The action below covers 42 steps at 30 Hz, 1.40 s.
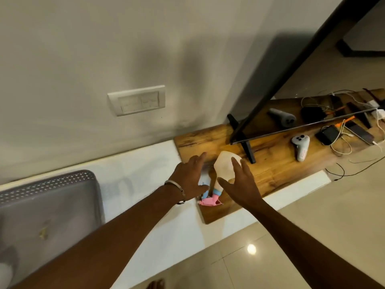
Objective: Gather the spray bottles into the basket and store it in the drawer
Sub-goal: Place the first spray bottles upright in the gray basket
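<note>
A translucent whitish spray bottle lies on the wooden board, its pink trigger head pointing toward me. A second bottle is mostly hidden under my left hand; only its blue head shows. My left hand, with a bangle on the wrist, hovers over that bottle, fingers spread. Just right of the whitish bottle, my right hand is open, thumb and fingers around the body without a clear grip. The grey perforated basket sits at the far left on the white ledge.
A TV on a black stand rises over the board to the right. A white game controller, a grey one, phones and tangled cables lie beyond it. A wall socket plate sits above the ledge. Tiled floor lies below.
</note>
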Motion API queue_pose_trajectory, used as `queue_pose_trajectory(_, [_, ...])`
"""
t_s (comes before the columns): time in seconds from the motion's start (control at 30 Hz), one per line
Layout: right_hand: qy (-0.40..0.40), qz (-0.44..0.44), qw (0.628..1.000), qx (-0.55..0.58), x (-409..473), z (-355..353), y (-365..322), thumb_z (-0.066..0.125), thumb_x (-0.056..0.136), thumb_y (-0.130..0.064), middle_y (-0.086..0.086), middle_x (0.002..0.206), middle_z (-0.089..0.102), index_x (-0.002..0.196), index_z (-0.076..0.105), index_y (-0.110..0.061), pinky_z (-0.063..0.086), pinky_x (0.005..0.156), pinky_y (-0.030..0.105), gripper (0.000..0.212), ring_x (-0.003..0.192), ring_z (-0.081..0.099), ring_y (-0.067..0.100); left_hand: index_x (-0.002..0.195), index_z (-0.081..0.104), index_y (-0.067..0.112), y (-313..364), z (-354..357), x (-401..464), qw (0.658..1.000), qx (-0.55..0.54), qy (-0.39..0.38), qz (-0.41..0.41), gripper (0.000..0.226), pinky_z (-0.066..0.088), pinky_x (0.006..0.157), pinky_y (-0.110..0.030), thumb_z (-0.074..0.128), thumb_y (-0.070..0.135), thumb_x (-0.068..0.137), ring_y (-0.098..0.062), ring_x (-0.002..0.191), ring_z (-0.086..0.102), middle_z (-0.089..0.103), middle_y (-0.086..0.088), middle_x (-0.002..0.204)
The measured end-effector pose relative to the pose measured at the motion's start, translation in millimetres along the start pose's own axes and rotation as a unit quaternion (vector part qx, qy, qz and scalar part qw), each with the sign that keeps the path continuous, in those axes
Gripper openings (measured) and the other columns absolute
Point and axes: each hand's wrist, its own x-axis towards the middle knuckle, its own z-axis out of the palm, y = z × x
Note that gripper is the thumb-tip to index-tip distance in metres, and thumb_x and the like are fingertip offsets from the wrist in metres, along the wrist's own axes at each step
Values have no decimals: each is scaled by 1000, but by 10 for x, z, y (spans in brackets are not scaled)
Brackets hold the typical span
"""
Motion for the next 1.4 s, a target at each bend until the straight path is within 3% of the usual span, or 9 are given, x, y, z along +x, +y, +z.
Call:
queue_pose_trajectory(0.17, [11,-18,998,-65,374,99,256,75,77,-57,15,167,4,158,15,-22,25,120,55,106,152,10,38,151,-3,29,35,312,594,998,-4,-52,17,109,55,88,-40,77,33,76,-31,106,61,38,-10,145])
queue_pose_trajectory(0.27, [-3,-31,998,-49,515,212,358,78,74,-56,13,167,-2,158,8,-25,36,114,56,114,151,14,41,150,-9,32,6,542,742,997,-26,-64,16,115,56,88,-39,77,34,75,-29,105,62,40,-10,145])
queue_pose_trajectory(0.47, [45,-28,998,30,678,315,441,80,75,-49,13,165,14,156,20,-22,51,98,47,105,142,35,39,151,-7,34,-15,764,813,986,-158,-54,16,116,43,91,-23,80,28,74,-24,123,52,40,-5,148])
queue_pose_trajectory(0.63, [63,-12,995,82,696,307,423,83,73,-44,9,160,28,153,26,-20,46,101,43,102,141,33,30,152,0,32,-6,662,840,980,-179,-82,1,111,49,101,-37,80,27,74,-24,126,49,41,-5,146])
queue_pose_trajectory(0.8, [28,54,983,174,614,247,347,86,73,-33,8,153,33,152,27,-23,52,98,48,99,132,42,30,148,26,26,-64,241,707,847,-493,-154,-129,74,48,98,-36,67,26,87,-17,121,53,47,5,140])
queue_pose_trajectory(0.93, [-37,144,923,354,450,123,51,83,77,-27,4,139,44,149,32,-33,61,76,44,89,119,53,29,129,57,24,-161,-155,456,760,-595,-134,-224,32,51,87,-32,47,30,98,-15,111,62,62,-1,131])
queue_pose_trajectory(1.1, [-130,185,868,443,173,-3,-602,75,83,-40,9,126,58,136,47,-35,62,69,40,60,106,63,31,110,68,39,-340,-654,-90,793,-563,-108,-206,33,48,101,-45,50,16,95,-16,108,60,63,9,111])
queue_pose_trajectory(1.23, [-188,190,836,480,-79,-78,-1229,73,81,-48,16,118,63,132,58,-24,60,62,35,58,90,70,34,107,59,58,-465,-1081,-618,842,-503,-106,-163,43,55,89,-37,55,19,92,-8,101,62,56,17,130])
queue_pose_trajectory(1.4, [-265,124,809,510,-381,-23,-1971,56,97,-50,19,123,63,126,64,-14,63,70,37,48,81,71,38,104,54,60,-807,-1590,-1216,882,-444,-15,-156,56,59,76,-30,67,11,81,-11,99,66,61,18,116])
